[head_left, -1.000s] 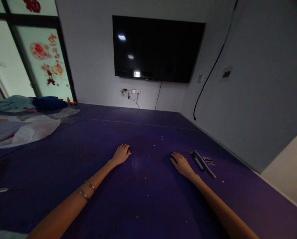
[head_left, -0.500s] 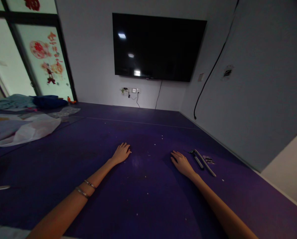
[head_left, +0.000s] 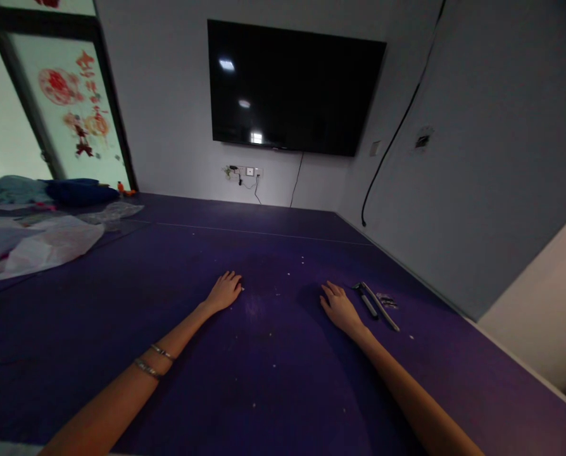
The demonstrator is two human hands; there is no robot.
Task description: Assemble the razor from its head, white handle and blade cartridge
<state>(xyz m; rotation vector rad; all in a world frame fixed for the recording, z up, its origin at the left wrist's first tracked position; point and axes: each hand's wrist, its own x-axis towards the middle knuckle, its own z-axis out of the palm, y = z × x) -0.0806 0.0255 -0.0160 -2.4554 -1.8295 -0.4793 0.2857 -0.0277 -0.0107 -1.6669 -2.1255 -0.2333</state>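
Observation:
My left hand (head_left: pixel 225 290) lies palm down on the dark purple surface (head_left: pixel 264 354), its fingers stretched out and holding nothing. A small white speck sits by its fingertips. Two silver bracelets (head_left: pixel 154 361) circle that forearm. On the right, my right hand (head_left: pixel 340 308) is palm down too, fingers apart, with nothing in it. Just beyond it lies a slim tool with a grey handle (head_left: pixel 369 306) and a dark head. Beside that tool is a long, slightly curved grey piece (head_left: pixel 380 307), and next to it a small dark patterned item (head_left: pixel 387 301) I cannot make out.
Small white bits are scattered over the surface. White plastic sheeting (head_left: pixel 57 244), a clear bag (head_left: pixel 114 212) and dark blue cloth (head_left: pixel 81 192) lie at the left. A black cable (head_left: pixel 392 139) hangs down the right wall. A television (head_left: pixel 295 88) is mounted on the wall ahead.
The whole view has shifted slightly, so things appear further left. The fingers of my right hand look a little more spread. The tools stay where they lay.

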